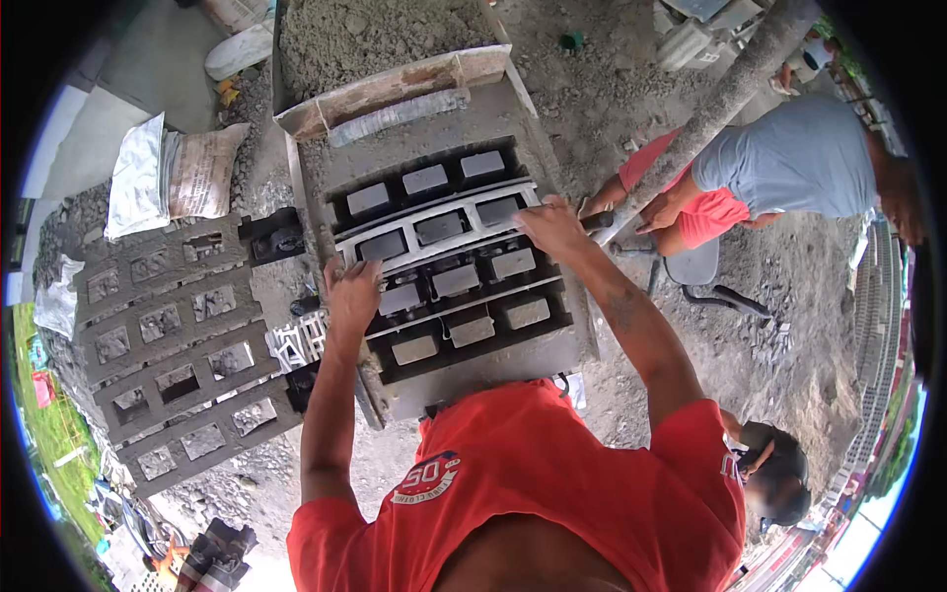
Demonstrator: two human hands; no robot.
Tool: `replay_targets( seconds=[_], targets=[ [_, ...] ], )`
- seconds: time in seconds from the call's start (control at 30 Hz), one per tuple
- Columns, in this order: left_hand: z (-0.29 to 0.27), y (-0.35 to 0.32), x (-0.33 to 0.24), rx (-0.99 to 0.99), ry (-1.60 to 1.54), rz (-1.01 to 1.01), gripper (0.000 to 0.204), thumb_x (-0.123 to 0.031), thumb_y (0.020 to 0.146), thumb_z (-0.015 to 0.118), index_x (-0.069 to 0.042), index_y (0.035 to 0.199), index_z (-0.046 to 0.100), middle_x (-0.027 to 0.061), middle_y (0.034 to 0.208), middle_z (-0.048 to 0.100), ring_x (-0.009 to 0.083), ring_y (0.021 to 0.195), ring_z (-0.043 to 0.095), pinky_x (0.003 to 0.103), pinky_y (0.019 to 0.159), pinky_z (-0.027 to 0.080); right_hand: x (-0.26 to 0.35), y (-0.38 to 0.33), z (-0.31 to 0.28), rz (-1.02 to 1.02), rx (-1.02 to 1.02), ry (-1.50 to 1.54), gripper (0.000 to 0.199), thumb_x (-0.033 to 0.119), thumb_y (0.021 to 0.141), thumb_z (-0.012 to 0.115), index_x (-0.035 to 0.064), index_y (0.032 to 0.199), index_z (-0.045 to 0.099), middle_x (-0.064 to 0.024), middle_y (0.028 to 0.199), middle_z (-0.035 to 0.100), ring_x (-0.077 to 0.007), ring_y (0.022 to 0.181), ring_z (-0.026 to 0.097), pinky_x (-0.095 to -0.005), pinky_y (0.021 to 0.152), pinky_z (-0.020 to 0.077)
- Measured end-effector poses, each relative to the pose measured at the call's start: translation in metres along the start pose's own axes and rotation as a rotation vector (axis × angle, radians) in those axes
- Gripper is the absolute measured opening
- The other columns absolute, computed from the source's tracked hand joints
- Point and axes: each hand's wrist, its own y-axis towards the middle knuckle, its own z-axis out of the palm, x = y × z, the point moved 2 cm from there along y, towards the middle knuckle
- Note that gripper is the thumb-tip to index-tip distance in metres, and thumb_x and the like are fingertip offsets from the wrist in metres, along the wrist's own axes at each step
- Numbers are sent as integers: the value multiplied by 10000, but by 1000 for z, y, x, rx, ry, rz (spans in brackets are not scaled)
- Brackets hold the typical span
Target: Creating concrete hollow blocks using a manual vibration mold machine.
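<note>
A pale three-opening frame (409,239) lies across one row of the block mould, around its dark cores. My left hand (353,293) is closed at the frame's left end, and my right hand (554,227) is closed round its right end. Several rows of grey rectangular core tops (456,281) show in the dark slots of the mould, in front of and behind the frame. The metal mould table (424,393) stands right before me, its surface coated in grey grit. My fingertips are partly hidden at both ends of the frame.
Heaped damp grey mix (380,39) sits behind a board (424,84) at the far end. Hollow concrete blocks (182,345) lie at left, below a sack (202,173). More pale frames (296,340) stand beside the mould. A co-worker (789,158) bends at right near a slanted pole (715,94).
</note>
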Motion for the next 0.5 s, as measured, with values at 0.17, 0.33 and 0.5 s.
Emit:
replay_targets(
  seconds=[0.17, 0.33, 0.5],
  targets=[
    [6, -11, -5, 91, -102, -17, 176, -43, 717, 627, -91, 883, 592, 67, 755, 623, 247, 741, 601, 390, 858, 360, -3, 0, 5, -3, 4, -12, 106, 158, 803, 520, 103, 749, 593, -68, 750, 638, -264, 766, 611, -368, 856, 406],
    [21, -76, -30, 41, -154, -14, 188, -5, 715, 587, -87, 884, 590, 64, 844, 644, 208, 812, 615, 392, 889, 364, 26, -68, 20, -47, 27, -54, 118, 144, 787, 571, 115, 888, 626, -27, 920, 656, -160, 905, 614, -399, 1018, 301],
    [31, -127, -60, -12, -116, -35, 268, 32, 695, 528, -76, 929, 602, 69, 1020, 637, 184, 985, 597, 409, 954, 346, 52, -149, 49, 41, -37, -37, 214, 165, 814, 557, 94, 1008, 612, -14, 1051, 634, -129, 991, 593, -429, 1063, 234]
  ],
)
